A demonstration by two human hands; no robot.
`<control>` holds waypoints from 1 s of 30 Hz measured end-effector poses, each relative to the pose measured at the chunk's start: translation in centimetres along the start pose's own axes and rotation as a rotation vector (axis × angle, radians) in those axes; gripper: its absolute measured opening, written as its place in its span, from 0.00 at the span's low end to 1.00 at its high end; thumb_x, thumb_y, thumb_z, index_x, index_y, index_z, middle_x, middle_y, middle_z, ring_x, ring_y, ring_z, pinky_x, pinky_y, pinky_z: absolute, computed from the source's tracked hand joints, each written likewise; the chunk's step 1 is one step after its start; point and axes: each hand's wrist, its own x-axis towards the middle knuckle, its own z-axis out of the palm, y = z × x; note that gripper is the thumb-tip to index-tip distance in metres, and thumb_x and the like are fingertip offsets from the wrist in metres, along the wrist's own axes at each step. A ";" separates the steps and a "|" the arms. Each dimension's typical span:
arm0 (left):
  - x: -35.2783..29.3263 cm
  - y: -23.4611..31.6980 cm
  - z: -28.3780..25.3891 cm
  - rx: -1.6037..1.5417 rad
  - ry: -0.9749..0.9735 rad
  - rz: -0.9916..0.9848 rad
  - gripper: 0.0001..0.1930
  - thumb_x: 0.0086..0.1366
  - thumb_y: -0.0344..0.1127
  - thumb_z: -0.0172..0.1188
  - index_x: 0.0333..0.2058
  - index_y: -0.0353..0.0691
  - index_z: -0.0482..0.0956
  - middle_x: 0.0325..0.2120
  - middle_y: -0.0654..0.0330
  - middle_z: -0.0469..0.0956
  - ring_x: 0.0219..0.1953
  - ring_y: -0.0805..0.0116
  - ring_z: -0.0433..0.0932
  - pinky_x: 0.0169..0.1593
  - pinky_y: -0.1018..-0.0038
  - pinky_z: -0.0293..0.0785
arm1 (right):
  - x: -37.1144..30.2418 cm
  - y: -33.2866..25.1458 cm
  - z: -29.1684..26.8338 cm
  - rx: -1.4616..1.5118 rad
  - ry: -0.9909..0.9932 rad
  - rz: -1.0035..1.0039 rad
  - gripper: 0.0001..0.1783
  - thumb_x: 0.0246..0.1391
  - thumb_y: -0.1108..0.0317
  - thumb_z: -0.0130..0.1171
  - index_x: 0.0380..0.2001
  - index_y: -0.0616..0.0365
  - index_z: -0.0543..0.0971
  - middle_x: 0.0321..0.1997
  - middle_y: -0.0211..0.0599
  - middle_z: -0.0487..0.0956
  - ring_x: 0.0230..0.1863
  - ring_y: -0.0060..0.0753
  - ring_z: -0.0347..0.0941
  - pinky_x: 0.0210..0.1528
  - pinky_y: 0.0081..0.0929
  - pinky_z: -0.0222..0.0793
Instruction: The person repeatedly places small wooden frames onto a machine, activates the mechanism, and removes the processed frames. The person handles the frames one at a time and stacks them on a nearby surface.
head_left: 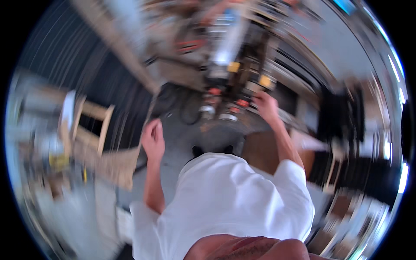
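My left hand [153, 139] is held out beside the edge of a dark ribbed surface [97, 52]. Its fingers look loosely curled, and nothing shows in them, but blur hides the detail. Farther forward and to the right, my right hand [265, 106] is raised near a machine or stand with orange-red parts [242, 103] and a yellow block [265, 81]. Motion smears its fingertips, so I cannot tell whether they touch anything. A pale cylindrical object [226, 47] lies ahead, with another yellow block [233, 66] near its end.
Grey floor [173, 149] lies around my dark shoes [198, 151]. A wooden frame [93, 110] and a tan sheet [119, 167] are on the left. Right of my legs is a brown panel [260, 151]. Dark hanging material [342, 112] is farther right.
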 end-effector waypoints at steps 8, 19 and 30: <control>-6.0 -3.6 18.3 -0.348 -0.679 -0.495 0.12 0.66 0.31 0.56 0.47 0.33 0.76 0.39 0.58 0.79 0.38 0.73 0.78 0.43 0.77 0.77 | -9.9 15.7 -18.1 -0.462 0.565 -0.027 0.09 0.39 0.72 0.63 0.29 0.57 0.78 0.33 0.42 0.78 0.39 0.50 0.74 0.43 0.42 0.71; -5.9 0.5 31.3 -0.271 -0.917 -0.509 0.14 0.67 0.34 0.56 0.49 0.35 0.74 0.38 0.59 0.78 0.37 0.74 0.78 0.40 0.77 0.78 | -32.8 27.6 -29.9 -0.332 0.701 0.861 0.19 0.49 0.60 0.61 0.43 0.58 0.76 0.41 0.48 0.79 0.45 0.52 0.75 0.47 0.43 0.70; -1.1 8.3 35.7 -0.367 -0.724 -0.322 0.10 0.65 0.31 0.59 0.43 0.34 0.77 0.32 0.62 0.78 0.31 0.77 0.76 0.34 0.81 0.73 | -33.1 28.5 -28.9 -0.226 0.891 0.616 0.17 0.55 0.70 0.60 0.49 0.57 0.78 0.42 0.40 0.80 0.44 0.34 0.76 0.46 0.29 0.70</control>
